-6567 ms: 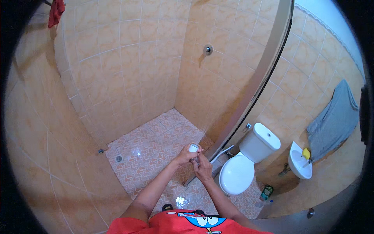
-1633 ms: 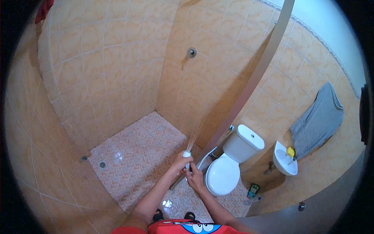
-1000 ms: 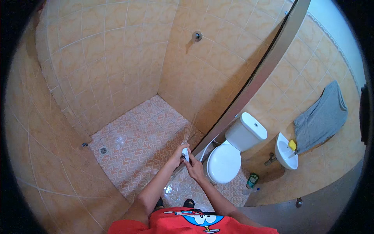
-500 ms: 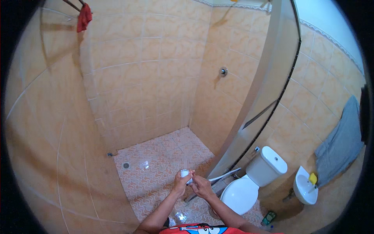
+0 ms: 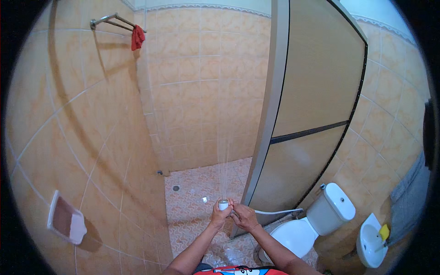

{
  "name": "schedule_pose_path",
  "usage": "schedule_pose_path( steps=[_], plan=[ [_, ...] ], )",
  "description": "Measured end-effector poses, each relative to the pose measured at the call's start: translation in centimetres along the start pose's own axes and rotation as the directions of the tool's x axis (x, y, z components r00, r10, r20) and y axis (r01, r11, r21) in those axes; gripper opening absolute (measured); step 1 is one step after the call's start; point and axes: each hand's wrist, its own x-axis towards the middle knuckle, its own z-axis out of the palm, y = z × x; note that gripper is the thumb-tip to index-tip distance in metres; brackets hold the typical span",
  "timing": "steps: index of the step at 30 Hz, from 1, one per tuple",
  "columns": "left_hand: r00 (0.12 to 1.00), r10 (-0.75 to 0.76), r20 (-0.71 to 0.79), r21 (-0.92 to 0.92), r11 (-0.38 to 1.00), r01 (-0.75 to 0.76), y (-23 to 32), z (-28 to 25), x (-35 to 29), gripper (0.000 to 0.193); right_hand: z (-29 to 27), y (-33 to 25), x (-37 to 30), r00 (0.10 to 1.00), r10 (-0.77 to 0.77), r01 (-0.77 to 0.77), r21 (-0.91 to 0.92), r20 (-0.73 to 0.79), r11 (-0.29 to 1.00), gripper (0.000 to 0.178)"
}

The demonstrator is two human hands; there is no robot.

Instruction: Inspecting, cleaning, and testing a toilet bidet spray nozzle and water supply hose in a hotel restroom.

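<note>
A white handheld bidet sprayer points away from me, and thin streams of water shoot from its head toward the far tiled wall. My left hand is closed around the sprayer's body. Pressed up against it from the right, my right hand has its fingers curled at the sprayer's side; the fingers partly hide the handle. A white hose runs from behind my right hand toward the toilet.
A glazed partition stands right of the shower area, beside a white toilet. Further right is a small washbasin with a yellow item. On the left wall are a soap dish and a rail holding a red cloth.
The view has swung left and up, bringing the soap dish and more of the partition into sight. Both hands stay on the sprayer, whose water streams now show more plainly.
</note>
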Motion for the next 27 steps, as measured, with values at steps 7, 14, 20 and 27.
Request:
schedule_pose_path(
  steps=[7, 14, 20, 27],
  plan=[
    [0.988, 0.071, -0.138, -0.074, 0.994, -0.082, -1.2, 1.4, -4.1, 0.013, -1.3, -0.5, -2.2, 0.993, -0.055, 0.04, 0.143, 0.101, 0.989, 0.038],
    [0.956, -0.006, -0.292, -0.084, 0.996, -0.02, -2.0, 0.7, -7.9, 0.008, -0.2, -2.0, -5.5, 0.976, -0.047, -0.005, 0.235, 0.214, 0.972, 0.039],
    [0.892, -0.244, -0.38, -0.154, 0.968, 0.2, -3.6, -1.0, -9.8, 0.006, 0.7, -3.6, -8.7, 0.891, 0.172, -0.297, 0.253, 0.42, 0.921, 0.041],
    [0.766, -0.471, -0.437, 0.052, 0.837, 0.545, -8.2, -4.4, -12.0, 0.009, 2.9, -3.9, -14.3, 0.653, 0.286, -0.681, 0.378, 0.702, 0.627, 0.055]
  ],
)
